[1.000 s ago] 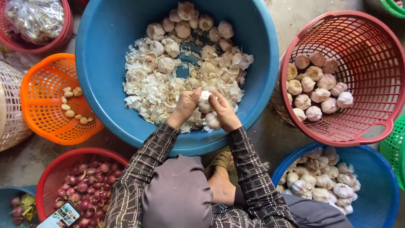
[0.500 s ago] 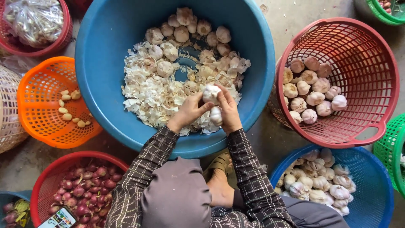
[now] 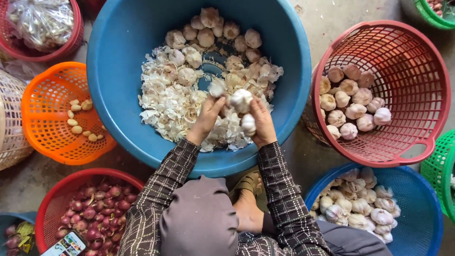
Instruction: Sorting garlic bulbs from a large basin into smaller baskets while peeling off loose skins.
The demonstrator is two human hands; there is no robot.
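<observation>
Both hands have lifted slightly since half a second ago and now sit a touch higher over the papery heap, with the garlic bulb pulled further apart between them. Nearest the lower edge of the frame are the person's covered head and checked sleeves, with a phone (image 3: 66,245) lying at the lower left on a red basket of shallots (image 3: 90,213), and a blue basket of garlic bulbs (image 3: 365,208) at the lower right. Just above the sleeves, near the centre of the frame, the left hand (image 3: 207,118) pinches a loose piece of skin or a clove at its fingertips, while the right hand (image 3: 261,121) is curled around a partly opened garlic bulb (image 3: 241,99), with another white piece held lower against its palm. Both hands hover just over the pile of garlic skins (image 3: 175,104) inside the big blue tub (image 3: 118,57). Farther up in the tub, near its upper rim, a cluster of whole unpeeled bulbs (image 3: 208,28) rests against the wall. To the left, an orange basket (image 3: 42,114) holds a few peeled cloves (image 3: 78,121). To the right, a red basket (image 3: 403,71) holds more whole bulbs. At the upper left, a red basket carries a clear plastic bag (image 3: 40,21), and a green basket (image 3: 433,12) shows at the upper right corner.
</observation>
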